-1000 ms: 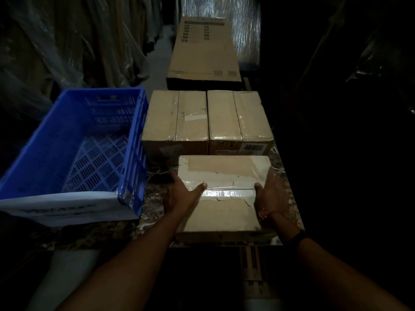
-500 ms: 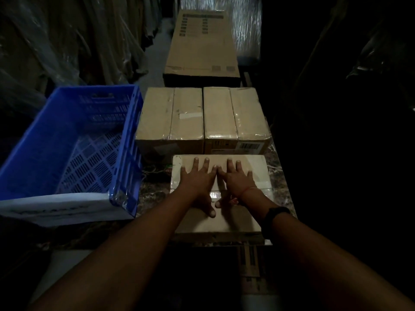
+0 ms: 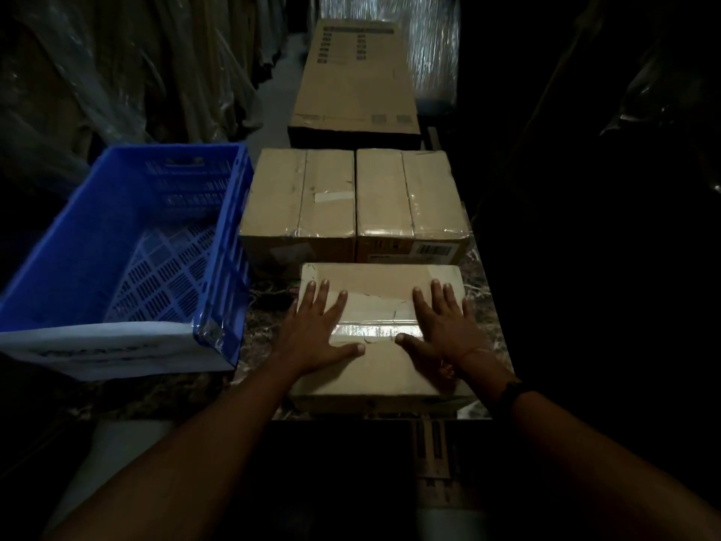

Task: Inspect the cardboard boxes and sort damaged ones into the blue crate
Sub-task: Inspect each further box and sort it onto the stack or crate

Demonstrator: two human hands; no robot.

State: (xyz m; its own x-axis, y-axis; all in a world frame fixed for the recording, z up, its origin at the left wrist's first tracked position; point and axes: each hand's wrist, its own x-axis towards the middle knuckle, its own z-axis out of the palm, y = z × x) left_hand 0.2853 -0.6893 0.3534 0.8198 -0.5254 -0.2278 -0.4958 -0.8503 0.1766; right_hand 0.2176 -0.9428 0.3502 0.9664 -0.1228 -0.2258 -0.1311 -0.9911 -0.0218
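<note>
A flat cardboard box (image 3: 380, 369) lies nearest me on the marble table, sealed with shiny tape that looks torn and wrinkled across its top. My left hand (image 3: 318, 329) rests flat on the box's left half, fingers spread. On the right half lies my right hand (image 3: 443, 326), also flat with fingers spread. The blue crate (image 3: 218, 244) stands to the left with nothing inside it. Behind the flat box, two taller taped boxes stand side by side, the left box (image 3: 300, 193) and the right box (image 3: 409, 193).
A long cardboard carton (image 3: 355, 80) lies beyond the two boxes. Plastic-wrapped goods (image 3: 117, 64) line the left side, and the right side is dark. The marble table (image 3: 261, 333) shows between crate and boxes; its front edge is just below the flat box.
My hands first gripped the box's left and right sides, then came together flat at the middle of its top. Now they have slid apart toward the two sides, still flat.
</note>
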